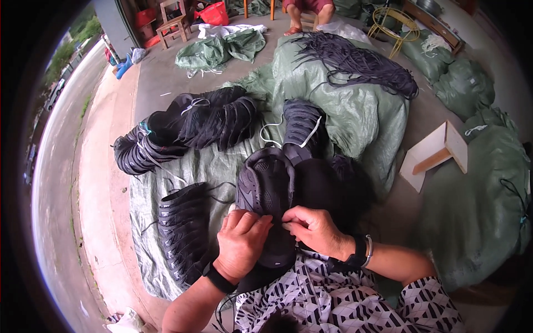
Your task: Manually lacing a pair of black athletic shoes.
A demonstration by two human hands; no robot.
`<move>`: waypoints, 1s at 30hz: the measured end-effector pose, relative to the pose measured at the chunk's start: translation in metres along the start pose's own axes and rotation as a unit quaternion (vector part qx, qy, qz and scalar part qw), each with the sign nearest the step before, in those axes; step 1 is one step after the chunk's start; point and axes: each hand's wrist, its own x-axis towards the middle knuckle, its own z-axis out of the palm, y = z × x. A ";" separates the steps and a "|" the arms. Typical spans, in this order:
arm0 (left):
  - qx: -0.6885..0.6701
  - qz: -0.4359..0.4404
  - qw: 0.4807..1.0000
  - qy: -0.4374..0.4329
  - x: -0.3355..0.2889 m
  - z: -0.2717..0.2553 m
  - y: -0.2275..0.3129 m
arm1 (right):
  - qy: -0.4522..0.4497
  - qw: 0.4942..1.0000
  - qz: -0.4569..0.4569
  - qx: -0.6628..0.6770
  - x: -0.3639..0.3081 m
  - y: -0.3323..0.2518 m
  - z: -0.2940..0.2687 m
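Observation:
A black shoe upper [264, 180] lies in front of me, its toe toward my body. My left hand [241, 241] is closed at its left side, the fingertips gripping the upper. On the other side, my right hand [319, 230] pinches thumb against forefinger; whatever is between them is too small to make out. Just beyond stands a bundle of nested black uppers [302, 125] tied with white cord. Left of my left hand, a row of nested black uppers [183, 233] rests on a green woven sheet [145, 233].
Long tied stacks of black uppers [191, 125] lie farther left. A heap of dark laces [361, 64] drapes over a green sack [355, 114]. At right are a small wooden stand [438, 150] and bulging green sacks [472, 205]. Another person's legs [308, 11] show at the back.

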 end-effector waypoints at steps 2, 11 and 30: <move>0.025 0.017 1.000 -0.001 0.002 -0.004 0.000 | -0.008 1.000 0.008 -0.021 0.001 0.000 0.001; 0.106 0.055 0.974 -0.193 0.019 -0.011 -0.001 | -0.085 0.995 0.011 -0.053 0.010 -0.007 -0.012; -0.549 -0.350 0.759 0.005 -0.003 -0.058 -0.009 | -0.193 0.937 0.266 -0.117 -0.011 -0.027 -0.114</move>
